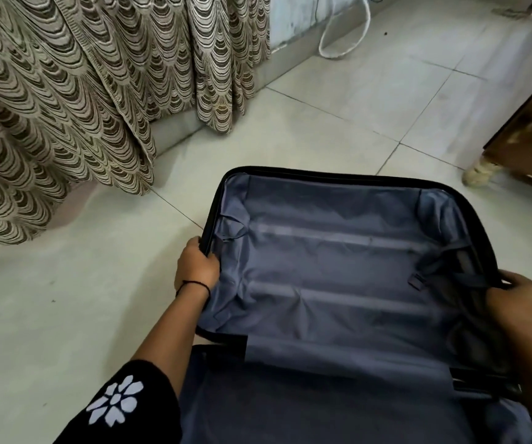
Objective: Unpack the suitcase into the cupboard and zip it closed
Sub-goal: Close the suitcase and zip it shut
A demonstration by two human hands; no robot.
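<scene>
A black suitcase lies open on the tiled floor, and its far half (338, 251) is raised toward me, showing empty grey-blue lining. The near half (322, 402) lies flat below it, also lined in grey with nothing inside. My left hand (198, 264) grips the left rim of the raised half. My right hand (519, 302) grips its right rim. A black strap with a buckle (415, 279) hangs inside near the right edge.
A patterned brown and cream curtain (66, 107) hangs to the floor at the left and back. A wooden furniture piece with a pale round foot (479, 174) stands at the right. A white cable loop (348, 43) lies on the floor by the far wall.
</scene>
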